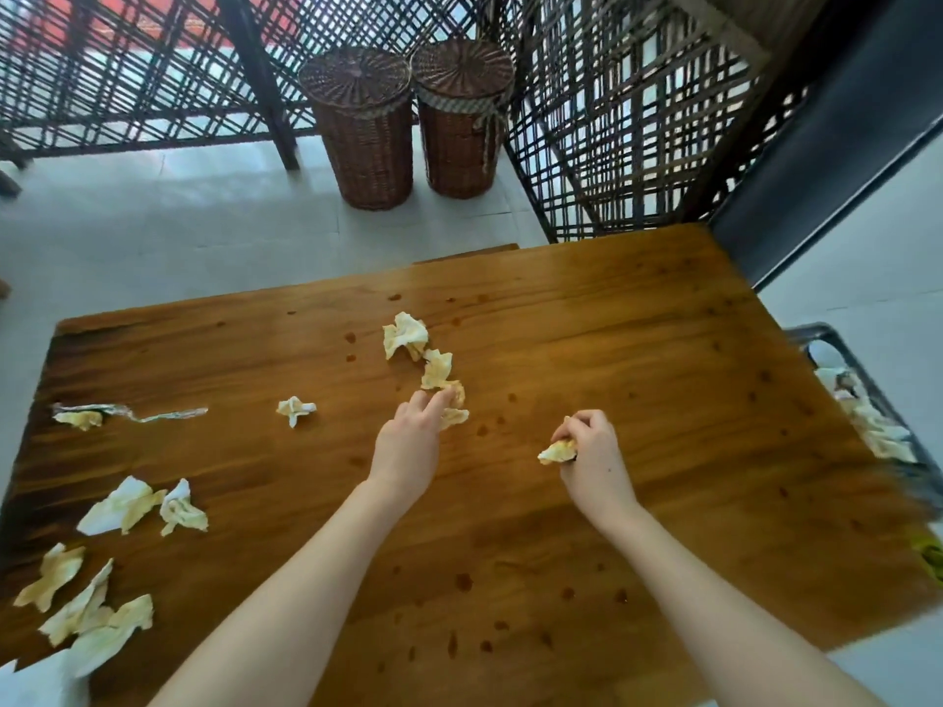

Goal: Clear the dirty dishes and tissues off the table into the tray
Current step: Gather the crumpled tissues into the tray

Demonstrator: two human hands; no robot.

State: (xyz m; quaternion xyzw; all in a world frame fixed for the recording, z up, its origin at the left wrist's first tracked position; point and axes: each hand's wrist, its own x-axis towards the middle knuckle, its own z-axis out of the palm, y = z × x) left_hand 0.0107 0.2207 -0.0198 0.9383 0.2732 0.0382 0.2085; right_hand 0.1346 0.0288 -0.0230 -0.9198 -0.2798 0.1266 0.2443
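While ten stained tissues are left lying on the table [638, 318], an eleventh, the crumpled tissue [555, 453] nearest the tray [811, 333], is clamped in the curled fingers of the right hand [589, 449]. The hands are held apart. The left hand [408, 443] is stretched out farther from the tray, its straight fingers laid on the touched tissue [455, 411] and not seen to be closed round it.

Two neighbouring tissues [405, 335] lie just beside that piece and could be dragged along or scattered if it is snatched up. The held wad is judged liable to be dropped short, since the tray sits past the table's edge and the floor lies below. Grease could also be smeared across the spotted wood.

Counted: one small tissue [295, 410] well apart from the tray; six more [122, 507] at the end farthest from it, one beside a single foil strip [153, 414]; two wicker baskets [362, 130] on the floor beyond. No dishes are seen on the tabletop. Pale tissues are seen heaped in the tray, too blurred to be counted.
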